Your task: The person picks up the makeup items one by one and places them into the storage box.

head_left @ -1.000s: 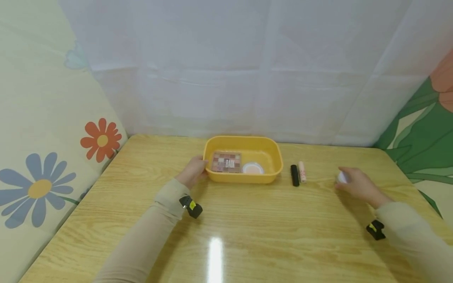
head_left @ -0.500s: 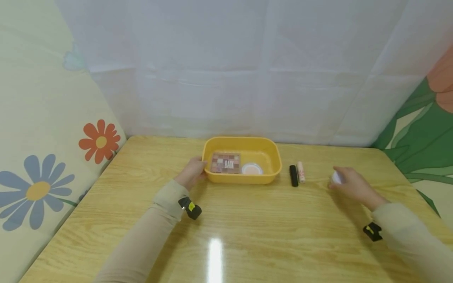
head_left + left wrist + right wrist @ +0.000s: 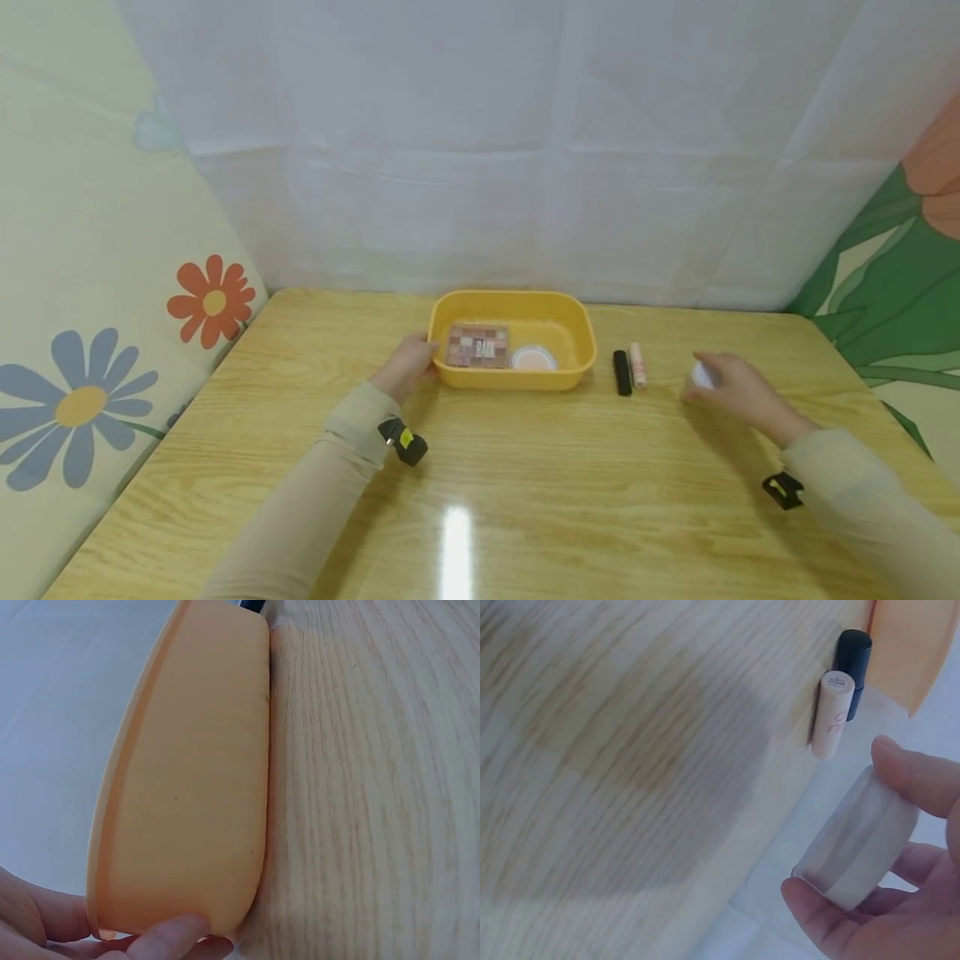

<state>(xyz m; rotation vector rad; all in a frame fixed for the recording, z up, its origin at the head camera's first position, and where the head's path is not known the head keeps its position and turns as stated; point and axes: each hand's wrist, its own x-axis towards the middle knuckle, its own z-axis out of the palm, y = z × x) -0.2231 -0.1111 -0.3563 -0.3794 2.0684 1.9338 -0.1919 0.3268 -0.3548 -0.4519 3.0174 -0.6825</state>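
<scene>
At its left end, the yellow plastic bin [image 3: 517,380] is gripped by my left hand [image 3: 407,365]; the left wrist view shows thumb and fingers about the rim and end wall. Inside the bin lie an eyeshadow palette [image 3: 477,347] and a round pale compact [image 3: 533,358], side by side. To the right, my right hand [image 3: 744,393] holds a small round jar [image 3: 862,840], whitish and partly see-through, pinched between thumb and fingers above the table. A black tube [image 3: 622,372] and a pale pink tube [image 3: 637,365], like lipsticks, lie between bin and right hand.
The wooden table [image 3: 525,483] ends at a white cloth [image 3: 420,150] behind the bin. Flower-patterned panels [image 3: 75,250] stand at both sides. Each wrist wears a black strap with a small camera [image 3: 408,446].
My right hand has moved left with the jar, nearer the two tubes. The left hand stays on the bin, and the bin's contents look the same.
</scene>
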